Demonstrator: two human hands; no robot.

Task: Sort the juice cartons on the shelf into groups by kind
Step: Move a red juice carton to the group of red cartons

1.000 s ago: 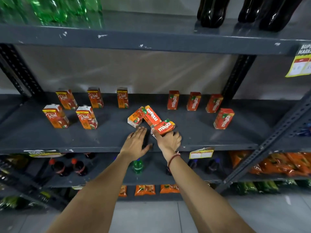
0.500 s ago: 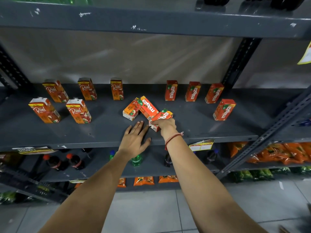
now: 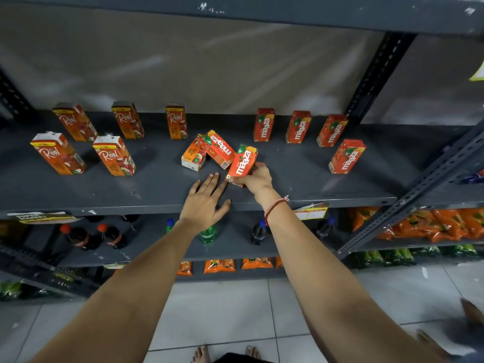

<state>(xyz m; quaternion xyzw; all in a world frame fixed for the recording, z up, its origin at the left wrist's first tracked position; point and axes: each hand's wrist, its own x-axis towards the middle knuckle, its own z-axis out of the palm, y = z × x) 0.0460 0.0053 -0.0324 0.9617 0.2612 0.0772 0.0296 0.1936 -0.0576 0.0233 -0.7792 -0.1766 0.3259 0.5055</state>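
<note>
A single wide-angle head view is looking forward and down, sitting close to the grey shelf (image 3: 314, 184), taking in floor tiles (image 3: 222, 310) beneath

Both forearms are seen bare, with no sleeves. A thin red thread bracelet (image 3: 275, 206) is worn around the right wrist. Bare feet (image 3: 201, 354) are seen below.

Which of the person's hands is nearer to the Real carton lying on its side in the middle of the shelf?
Left. The left hand lies flat just in front of the fallen Real carton; the right hand is farther right, holding a Maaza carton.
</note>
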